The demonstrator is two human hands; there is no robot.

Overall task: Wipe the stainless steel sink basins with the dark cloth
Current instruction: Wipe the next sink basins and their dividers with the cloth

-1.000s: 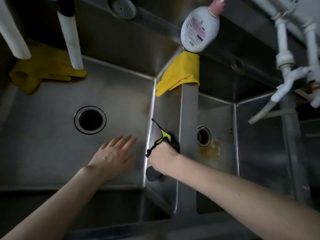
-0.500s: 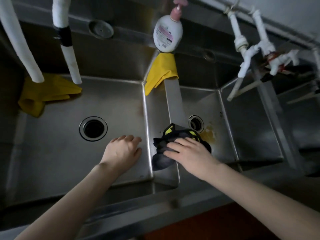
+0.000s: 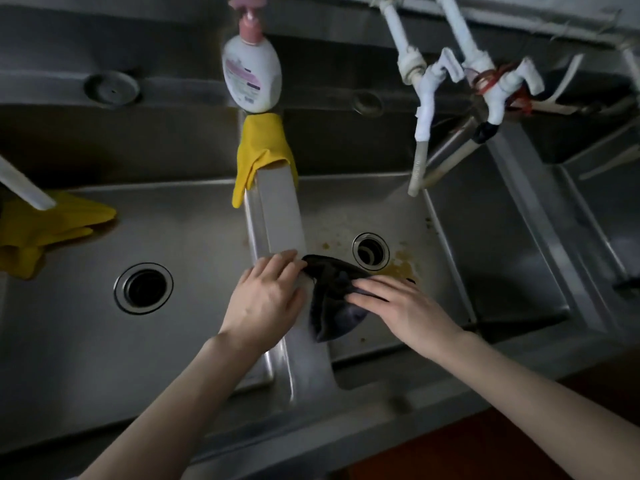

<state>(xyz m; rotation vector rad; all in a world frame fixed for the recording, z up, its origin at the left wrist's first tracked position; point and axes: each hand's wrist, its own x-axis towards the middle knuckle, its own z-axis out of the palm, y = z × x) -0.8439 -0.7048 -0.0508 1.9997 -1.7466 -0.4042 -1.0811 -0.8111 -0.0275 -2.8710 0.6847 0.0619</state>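
Stainless steel fills the view: a sink [image 3: 346,403] of several basins set side by side. The left basin [image 3: 194,237] and the middle basin [image 3: 346,202] are split by a flat-topped divider [image 3: 282,209], and the work sits right at that wall.

Both hands are at the divider's near end. The left hand [image 3: 266,296] lies flat on top of it with its fingers straight, gripping nothing; its fingertips come up to the cloth's edge, though actual touch is hard to tell. It probably braces the body for the lean into the sink. The right hand [image 3: 401,303] is also spread, its fingers extended and pressing down on the cloth [image 3: 332,317] rather than curling round it, a flat hold that suits rubbing over a wide patch.

The cloth, dark and bunched, lies in the middle basin against the divider's side, just near of the drain [image 3: 370,252].

A yellow glove [image 3: 265,150] hangs over the divider's far end, likely to dry, and a second glove [image 3: 48,230] lies in the left basin. A pump bottle [image 3: 251,74] stands on the back ledge; white taps [image 3: 446,71] hang over the middle basin.

Brown stains [image 3: 401,268] ring the drain, just beside the cloth, so that spot looks like the next to wipe.
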